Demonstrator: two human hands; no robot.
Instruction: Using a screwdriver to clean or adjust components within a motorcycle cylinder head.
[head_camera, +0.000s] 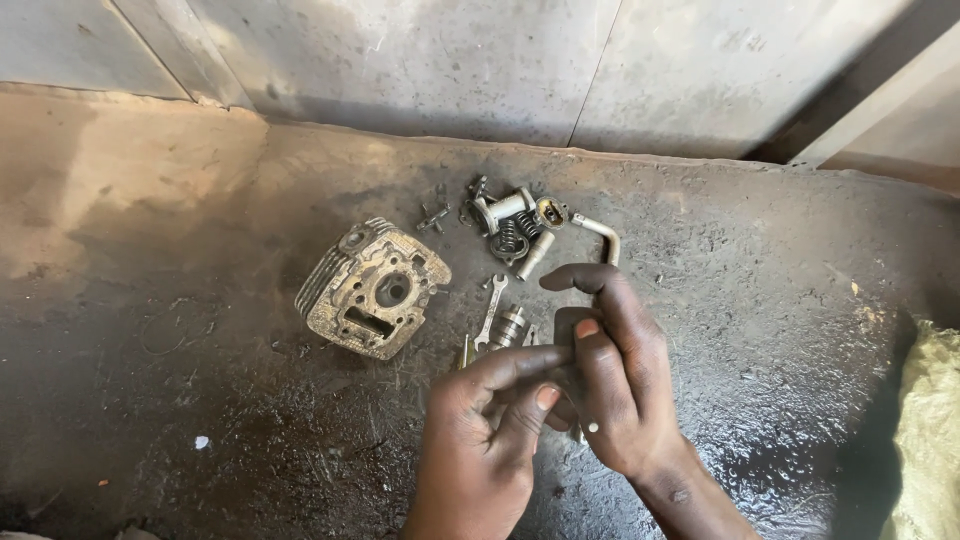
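Note:
My left hand (480, 440) and my right hand (620, 380) meet at the lower centre, fingers closed together around a small dark flat part (563, 330) pinched between thumbs and fingertips. Most of that part is hidden by the fingers. Just beyond my fingers lie a small wrench (491, 310) and a short metal cylinder (511, 325) on the oily surface. A finned metal cylinder head (372, 288) lies to the left of my hands.
A cluster of small engine parts sits beyond the hands: springs (512, 240), a metal shaft (536, 255), a round fitting (550, 212) and a bent tube (602, 235). A concrete wall (500, 60) rises behind. A yellowish sack (925, 430) lies at the right edge.

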